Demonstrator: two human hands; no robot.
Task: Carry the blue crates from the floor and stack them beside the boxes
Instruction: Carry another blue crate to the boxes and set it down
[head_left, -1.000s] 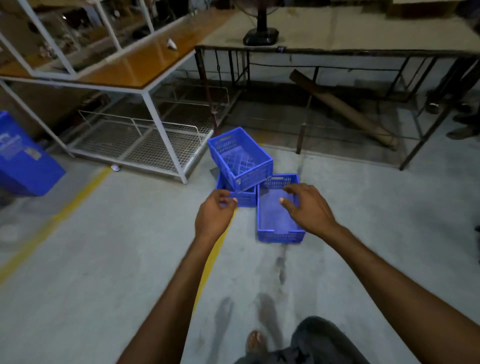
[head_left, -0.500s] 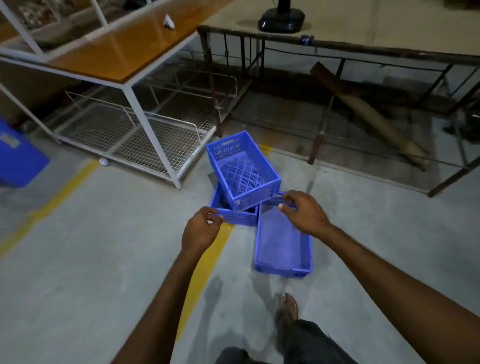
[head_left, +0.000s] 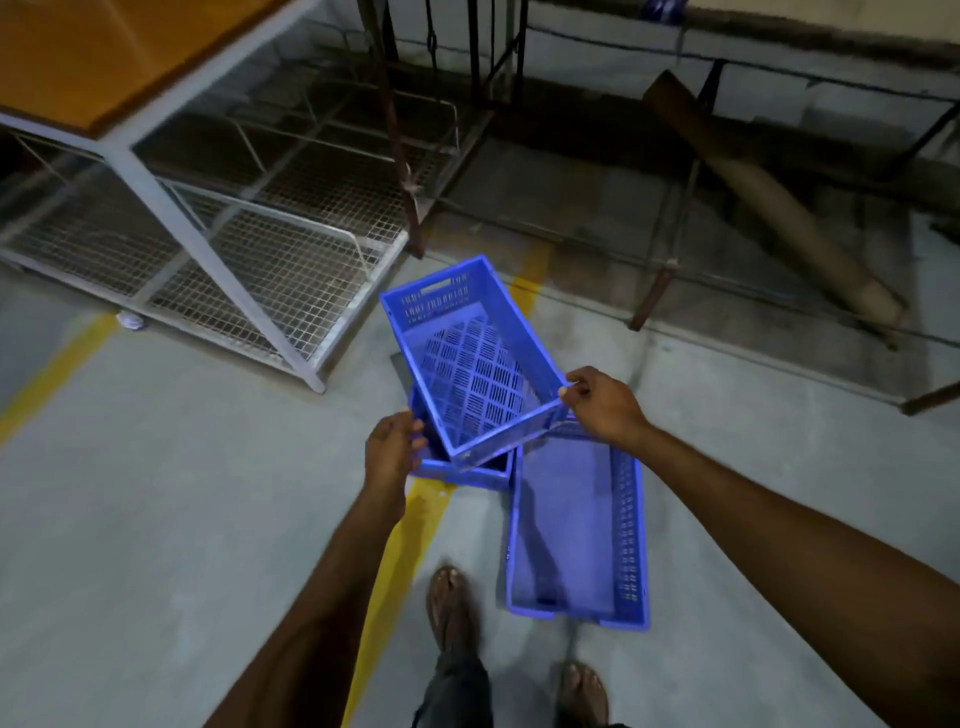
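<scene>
Three blue crates lie on the concrete floor. The top crate (head_left: 467, 358), with a slotted base, rests tilted on a lower crate (head_left: 460, 473) that is mostly hidden beneath it. A third, shallow crate (head_left: 576, 530) lies flat to the right. My left hand (head_left: 392, 449) touches the near left corner of the top crate, fingers curling at its rim. My right hand (head_left: 602, 405) pinches the near right corner of that same crate's rim. No boxes are in view.
A white-framed table (head_left: 171, 208) with an orange top and wire-mesh shelf stands at the left. A rusty metal bench frame (head_left: 670, 280) with a brown tube (head_left: 769, 208) under it spans the back. A yellow floor line (head_left: 400, 551) runs beneath the crates. My sandalled feet (head_left: 452, 603) stand close.
I have stepped closer and bent over the crates. Both hands have reached forward from above the floor onto the near corners of the tilted top crate.
</scene>
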